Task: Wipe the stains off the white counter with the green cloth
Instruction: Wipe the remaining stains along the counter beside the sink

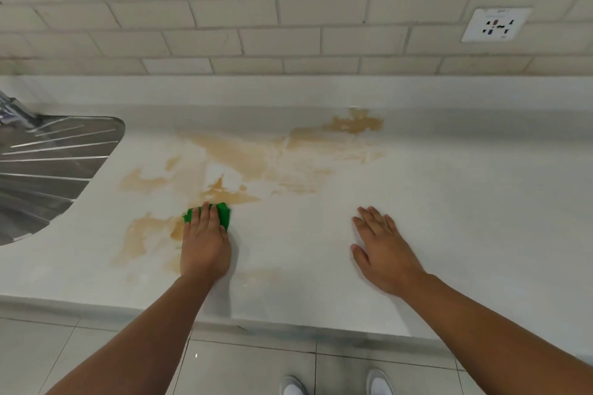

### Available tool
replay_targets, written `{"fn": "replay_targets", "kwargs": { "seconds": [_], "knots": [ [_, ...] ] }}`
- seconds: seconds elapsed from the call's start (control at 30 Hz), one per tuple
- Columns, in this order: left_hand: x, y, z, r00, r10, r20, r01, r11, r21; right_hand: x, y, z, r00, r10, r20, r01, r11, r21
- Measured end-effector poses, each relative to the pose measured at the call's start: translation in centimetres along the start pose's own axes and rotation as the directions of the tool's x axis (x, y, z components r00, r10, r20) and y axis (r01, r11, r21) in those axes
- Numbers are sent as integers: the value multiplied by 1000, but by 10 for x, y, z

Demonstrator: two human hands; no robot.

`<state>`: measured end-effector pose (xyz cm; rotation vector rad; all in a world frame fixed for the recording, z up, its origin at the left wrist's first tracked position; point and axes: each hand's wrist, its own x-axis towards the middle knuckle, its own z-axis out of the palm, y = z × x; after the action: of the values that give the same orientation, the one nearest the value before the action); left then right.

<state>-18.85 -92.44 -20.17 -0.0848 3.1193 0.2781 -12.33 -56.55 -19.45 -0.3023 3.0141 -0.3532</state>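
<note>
1. The white tabletop (449,202) runs from the left edge to the right edge of the view, with a tiled wall (288,9) behind its back edge.
2. Yellow-brown stains (237,154) are smeared over the middle and left part of the tabletop. The darkest patch (356,123) sits close to the back edge.
3. The green cloth (224,213) lies left of the middle, about halfway between the front edge and the back edge. It touches the stains around it.
4. The left hand (205,247) lies on top of the cloth. Its fingers (205,215) are straight and flat and press the cloth down. They do not curl around it.
5. The right hand (385,253) rests flat on a clean part of the tabletop, well apart from the cloth. Its fingers (373,218) are spread out, loose, and hold nothing.
6. A shiny metal sink board (48,163) is set into the left end of the tabletop.
7. A white wall socket (495,24) is on the wall, up on the right.
8. Two white shoes (292,387) stand on the tiled floor (240,369) below the front edge.
</note>
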Motion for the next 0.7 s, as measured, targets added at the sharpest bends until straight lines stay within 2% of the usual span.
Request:
{"fn": "replay_targets", "kwargs": {
  "seconds": [0.07,0.23,0.43,0.63,0.7],
  "knots": [
    [-7,21,2,1000,23,-12,-23,1000,-17,-5,-3,2,1000,14,-25,-13,1000,8],
    [-23,94,12,977,209,38,-205,975,-88,-18,-9,4,998,53,-30,-54,998,-13],
    [-56,170,22,891,438,119,-430,899,-87,-34,-9,9,994,89,-63,-89,996,7],
    [-77,154,33,820,563,103,-552,826,-117,-46,-1,12,994,93,-62,-94,996,-2],
    [-82,131,30,826,557,79,-546,828,-128,-46,-1,11,995,77,-65,-77,997,3]
  ]
}}
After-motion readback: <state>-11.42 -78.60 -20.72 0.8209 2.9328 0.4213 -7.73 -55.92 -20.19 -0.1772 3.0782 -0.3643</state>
